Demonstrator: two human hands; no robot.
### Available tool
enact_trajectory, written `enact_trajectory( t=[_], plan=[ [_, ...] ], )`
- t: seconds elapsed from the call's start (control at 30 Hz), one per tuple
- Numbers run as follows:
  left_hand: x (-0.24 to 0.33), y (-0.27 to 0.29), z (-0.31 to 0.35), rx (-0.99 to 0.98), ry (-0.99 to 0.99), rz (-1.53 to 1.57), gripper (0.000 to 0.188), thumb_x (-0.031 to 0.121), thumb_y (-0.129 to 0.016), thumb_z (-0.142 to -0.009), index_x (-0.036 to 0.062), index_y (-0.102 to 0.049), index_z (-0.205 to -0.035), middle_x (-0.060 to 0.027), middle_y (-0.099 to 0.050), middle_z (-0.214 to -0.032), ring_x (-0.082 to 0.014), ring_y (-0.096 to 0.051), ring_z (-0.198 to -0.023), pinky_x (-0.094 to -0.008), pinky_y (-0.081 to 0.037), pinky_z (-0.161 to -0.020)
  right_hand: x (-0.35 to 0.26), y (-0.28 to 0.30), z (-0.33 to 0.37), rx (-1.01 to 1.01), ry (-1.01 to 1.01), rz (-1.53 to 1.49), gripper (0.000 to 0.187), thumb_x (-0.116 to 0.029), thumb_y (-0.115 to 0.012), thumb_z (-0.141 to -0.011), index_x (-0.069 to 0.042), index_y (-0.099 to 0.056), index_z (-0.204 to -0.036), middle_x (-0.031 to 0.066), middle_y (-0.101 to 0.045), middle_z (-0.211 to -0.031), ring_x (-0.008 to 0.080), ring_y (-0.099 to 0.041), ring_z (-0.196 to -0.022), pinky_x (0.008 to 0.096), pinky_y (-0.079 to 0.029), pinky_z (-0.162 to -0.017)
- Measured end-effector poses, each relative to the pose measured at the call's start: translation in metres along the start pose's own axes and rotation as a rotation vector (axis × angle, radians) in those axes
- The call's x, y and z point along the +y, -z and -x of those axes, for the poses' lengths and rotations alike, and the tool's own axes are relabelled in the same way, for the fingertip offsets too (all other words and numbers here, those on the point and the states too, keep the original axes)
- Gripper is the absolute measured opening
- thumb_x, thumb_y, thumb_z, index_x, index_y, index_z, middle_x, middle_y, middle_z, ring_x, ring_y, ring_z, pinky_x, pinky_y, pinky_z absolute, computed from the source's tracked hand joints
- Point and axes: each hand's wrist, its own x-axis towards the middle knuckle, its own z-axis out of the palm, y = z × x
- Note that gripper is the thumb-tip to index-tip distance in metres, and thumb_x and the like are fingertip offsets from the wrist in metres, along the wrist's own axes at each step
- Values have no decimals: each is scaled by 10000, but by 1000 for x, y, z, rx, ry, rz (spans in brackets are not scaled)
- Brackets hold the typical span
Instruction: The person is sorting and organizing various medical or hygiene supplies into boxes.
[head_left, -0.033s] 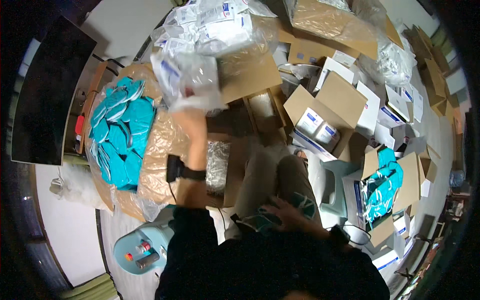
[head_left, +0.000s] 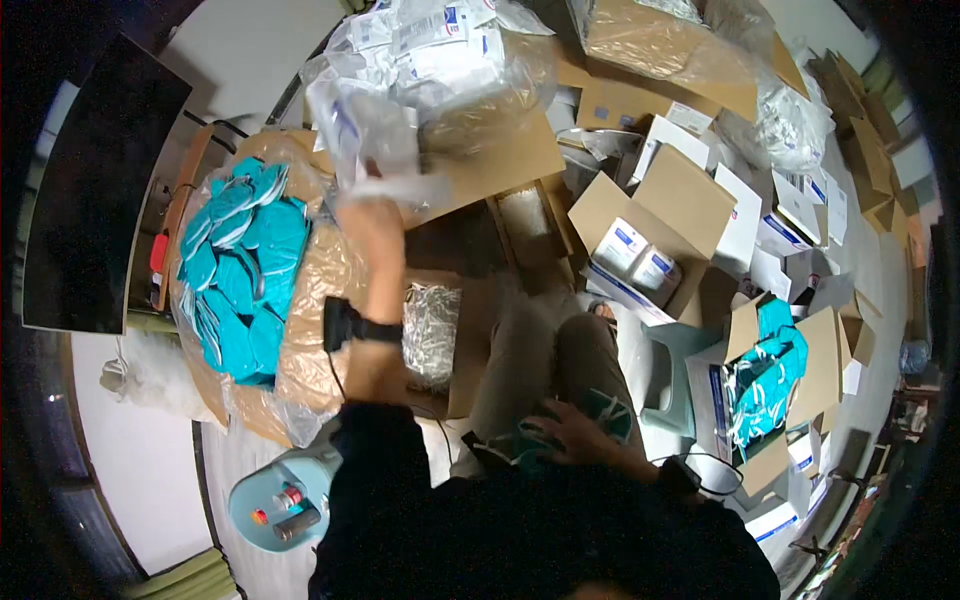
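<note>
My left hand, blurred by motion, reaches forward over an open carton. Its closed fingers grip a clear plastic bag with white and blue print, whose contents are blurred. Beyond it is a heap of similar white printed packets. Down at my lap, my right hand is closed over teal face masks with white straps; its fingertips are partly hidden. To the left of my left arm lies a large pile of teal masks on plastic film over a carton.
An open carton at the right holds white boxes. Another carton contains teal masks with white straps. A pale green stool stands beside my legs. Light-blue tub at lower left holds bottles. A dark screen stands far left.
My left hand and the plastic bag have shifted slightly left and toward me, away from the packet heap. My right hand stays over the masks on my lap.
</note>
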Motion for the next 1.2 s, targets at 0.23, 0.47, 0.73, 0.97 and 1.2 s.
enact_trajectory(
  t=[0.23, 0.47, 0.73, 0.97, 1.2],
  plan=[
    [18, -111, -136, 31, -186, -41, 289, 123, -592, -789, 172, -641, -1069, -108, -611, -1039, -324, -588, -907, -450, -491, -718, -15, 58, -9, -173, -93, 80, 421, -308, -635, -866, -149, -560, -1249, 143, -533, -1272, 337, -497, -1189, 475, -417, -988],
    [-13, -259, -146, -728, -285, -188, 514, 386, -636, -798, 131, -577, -1240, -173, -600, -1193, -355, -559, -1121, -407, -454, -955, 107, 76, -15, 496, -73, -654, 371, -146, -675, -834, -77, -570, -1183, 126, -579, -1230, 249, -567, -1109, 412, -463, -933],
    [-79, -342, -140, -1094, -163, 305, 500, 373, -481, -865, 14, -561, -1205, -240, -596, -1160, -397, -565, -1074, -434, -443, -909, 325, 150, -30, 718, -1009, -383, 707, -478, -637, -831, 118, -508, -1188, 260, -547, -1233, 350, -588, -1076, 411, -474, -918],
    [-101, -362, -137, -1076, -166, 135, 595, 448, -460, -863, -15, -553, -1225, -232, -586, -1203, -366, -565, -1106, -390, -416, -941, 373, 128, -89, 740, -1564, -371, 1199, -687, -644, -692, 212, -171, -1329, 389, -426, -1278, 478, -470, -1189, 427, -427, -988],
    [-30, -322, -133, -1054, 217, 210, 658, 524, -453, -850, -28, -593, -1179, -241, -614, -1152, -371, -577, -1090, -383, -402, -954, 418, 94, -79, 517, -1541, -114, 1029, -587, -664, -732, 172, -260, -1297, 318, -473, -1246, 447, -525, -1130, 460, -475, -922]
  ],
)
